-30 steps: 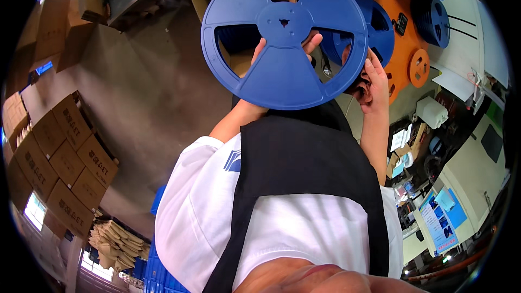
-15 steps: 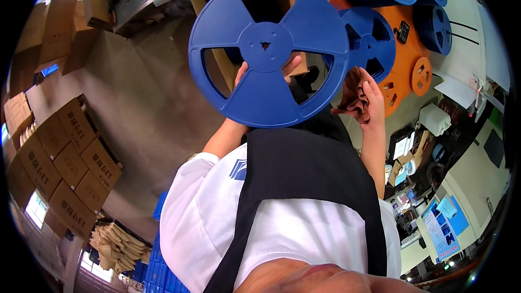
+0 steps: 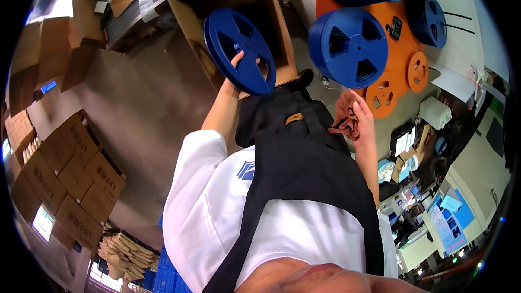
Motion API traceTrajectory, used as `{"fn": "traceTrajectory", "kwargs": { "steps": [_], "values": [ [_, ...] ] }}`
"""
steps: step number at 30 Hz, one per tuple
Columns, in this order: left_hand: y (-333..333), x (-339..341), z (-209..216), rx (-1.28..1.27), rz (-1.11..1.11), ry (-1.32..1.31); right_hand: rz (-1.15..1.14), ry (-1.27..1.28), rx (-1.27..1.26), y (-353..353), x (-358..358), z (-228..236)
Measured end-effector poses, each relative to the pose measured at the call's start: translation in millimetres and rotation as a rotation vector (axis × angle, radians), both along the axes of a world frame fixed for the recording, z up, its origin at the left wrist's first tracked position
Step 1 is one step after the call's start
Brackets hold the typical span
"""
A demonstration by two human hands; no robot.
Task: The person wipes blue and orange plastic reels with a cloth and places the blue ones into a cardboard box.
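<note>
Near the cardboard box [image 3: 190,13], the left hand [image 3: 237,59] has its grip around a blue reel [image 3: 249,49] through an opening, presumably for purchase, while the right hand [image 3: 366,119] clutches a brown cloth [image 3: 345,113].

one held reel [image 3: 251,48], four blue reel stacks [image 3: 356,44], one brown cloth [image 3: 345,115], two hands [image 3: 364,123]

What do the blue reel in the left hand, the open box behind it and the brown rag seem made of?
Blue reel: probably moulded plastic, satin finish; even colour, soft sheen.
Open box: likely cardboard, dull; flat tan walls, thin cut edges.
Brown rag: some soft fabric, matte, bunched in loose folds; fibre unclear.
</note>
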State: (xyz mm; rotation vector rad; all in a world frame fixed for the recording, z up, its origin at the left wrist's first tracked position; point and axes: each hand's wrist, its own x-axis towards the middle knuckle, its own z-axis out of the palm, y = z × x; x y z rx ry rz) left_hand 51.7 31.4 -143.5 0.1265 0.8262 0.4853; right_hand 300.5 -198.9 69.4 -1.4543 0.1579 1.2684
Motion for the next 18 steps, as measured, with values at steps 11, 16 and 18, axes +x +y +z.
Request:
{"fn": "traceTrajectory", "kwargs": {
  "steps": [11,16,18],
  "values": [
    [-5,2,-66,-0.147,-0.253,0.667,0.086,-0.381,-0.188,-21,25,-47],
    [-53,-62,-50,-0.11,-0.128,0.68,0.145,-0.226,-0.132,4,30,-92],
    [-67,-83,-38,-0.087,-0.142,0.702,0.308,-0.432,-0.148,30,25,-105]
  ]
}}
